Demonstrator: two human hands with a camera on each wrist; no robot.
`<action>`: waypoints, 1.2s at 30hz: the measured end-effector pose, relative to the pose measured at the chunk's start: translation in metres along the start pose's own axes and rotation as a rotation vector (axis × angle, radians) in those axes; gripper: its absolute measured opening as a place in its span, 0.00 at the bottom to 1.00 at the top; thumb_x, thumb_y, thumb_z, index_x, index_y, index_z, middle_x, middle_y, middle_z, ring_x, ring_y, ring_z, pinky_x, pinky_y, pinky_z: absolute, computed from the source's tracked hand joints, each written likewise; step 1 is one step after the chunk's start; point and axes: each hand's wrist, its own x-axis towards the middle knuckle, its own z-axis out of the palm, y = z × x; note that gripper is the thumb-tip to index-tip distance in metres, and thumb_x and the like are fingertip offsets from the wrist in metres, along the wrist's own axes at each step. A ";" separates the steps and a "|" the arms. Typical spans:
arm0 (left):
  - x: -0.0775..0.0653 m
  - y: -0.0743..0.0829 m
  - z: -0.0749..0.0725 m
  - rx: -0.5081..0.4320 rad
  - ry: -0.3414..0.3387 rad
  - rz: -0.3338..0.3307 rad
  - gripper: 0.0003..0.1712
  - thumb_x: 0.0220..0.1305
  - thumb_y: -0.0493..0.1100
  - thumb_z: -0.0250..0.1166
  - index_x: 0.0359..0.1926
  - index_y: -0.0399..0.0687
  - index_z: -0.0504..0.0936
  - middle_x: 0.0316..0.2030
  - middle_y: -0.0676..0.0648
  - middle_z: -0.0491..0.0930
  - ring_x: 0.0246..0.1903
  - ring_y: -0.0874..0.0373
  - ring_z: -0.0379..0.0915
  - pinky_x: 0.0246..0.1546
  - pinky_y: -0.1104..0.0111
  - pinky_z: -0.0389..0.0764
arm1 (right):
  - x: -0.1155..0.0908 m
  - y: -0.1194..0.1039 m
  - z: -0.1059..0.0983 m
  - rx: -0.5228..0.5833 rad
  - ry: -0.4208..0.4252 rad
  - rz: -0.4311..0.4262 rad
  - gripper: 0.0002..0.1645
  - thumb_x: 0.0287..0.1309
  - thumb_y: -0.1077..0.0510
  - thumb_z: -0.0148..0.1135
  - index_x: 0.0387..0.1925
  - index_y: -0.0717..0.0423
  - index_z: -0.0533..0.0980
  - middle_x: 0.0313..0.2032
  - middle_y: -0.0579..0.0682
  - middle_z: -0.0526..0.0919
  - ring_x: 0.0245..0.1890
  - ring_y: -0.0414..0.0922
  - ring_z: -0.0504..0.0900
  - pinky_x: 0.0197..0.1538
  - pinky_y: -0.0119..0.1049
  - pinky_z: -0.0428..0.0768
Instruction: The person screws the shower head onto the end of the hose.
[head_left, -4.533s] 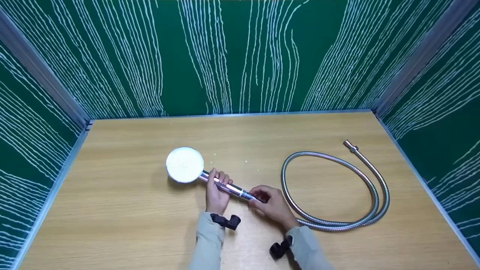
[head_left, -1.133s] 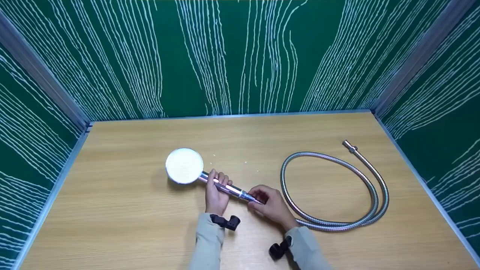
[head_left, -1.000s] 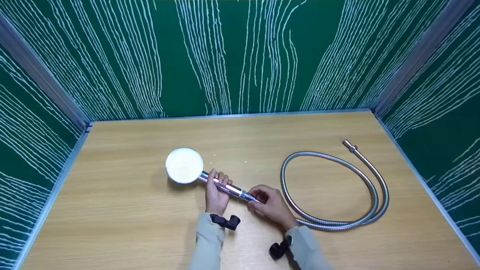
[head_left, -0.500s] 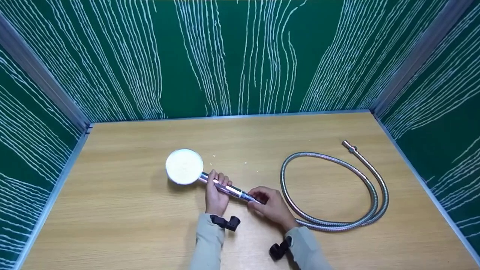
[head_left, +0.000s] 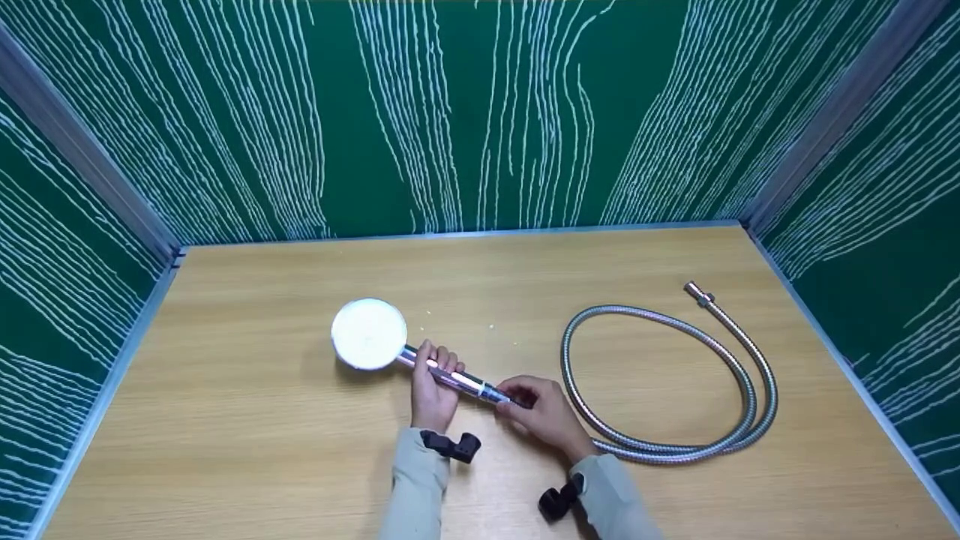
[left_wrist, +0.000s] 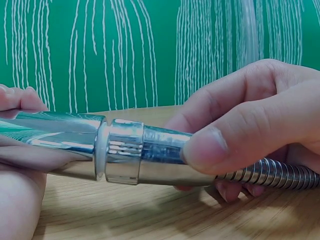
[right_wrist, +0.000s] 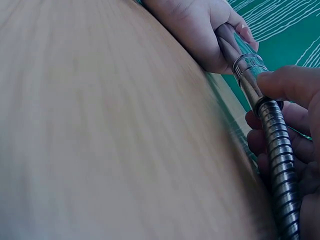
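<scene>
Left fingers (head_left: 442, 357) wrap the showerhead (head_left: 369, 334); right fingers (left_wrist: 220, 102) pinch the connector (left_wrist: 152, 154).

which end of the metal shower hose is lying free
The far end of the shower hose, resting untouched on the wooden tabletop; the right grip pinches the other end's conical nut at the shower head handle.
</scene>
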 end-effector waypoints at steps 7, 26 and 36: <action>0.000 0.000 -0.001 -0.006 -0.001 0.000 0.20 0.76 0.45 0.40 0.23 0.49 0.60 0.15 0.55 0.59 0.17 0.62 0.57 0.27 0.72 0.61 | -0.002 -0.011 -0.003 -0.007 -0.008 -0.013 0.10 0.49 0.69 0.66 0.37 0.66 0.80 0.30 0.57 0.83 0.26 0.34 0.73 0.32 0.26 0.72; 0.000 0.000 0.000 0.012 0.011 -0.018 0.20 0.76 0.46 0.39 0.23 0.50 0.59 0.15 0.55 0.57 0.17 0.63 0.54 0.27 0.72 0.61 | -0.002 -0.005 -0.002 0.052 -0.004 -0.077 0.15 0.44 0.72 0.69 0.37 0.68 0.77 0.30 0.60 0.82 0.27 0.38 0.75 0.33 0.27 0.74; 0.000 0.000 -0.001 -0.006 0.014 -0.015 0.19 0.76 0.46 0.40 0.24 0.49 0.60 0.16 0.55 0.58 0.18 0.63 0.55 0.27 0.72 0.61 | -0.003 -0.006 -0.002 0.024 -0.008 -0.033 0.14 0.45 0.71 0.69 0.37 0.66 0.79 0.30 0.58 0.83 0.26 0.36 0.74 0.32 0.26 0.73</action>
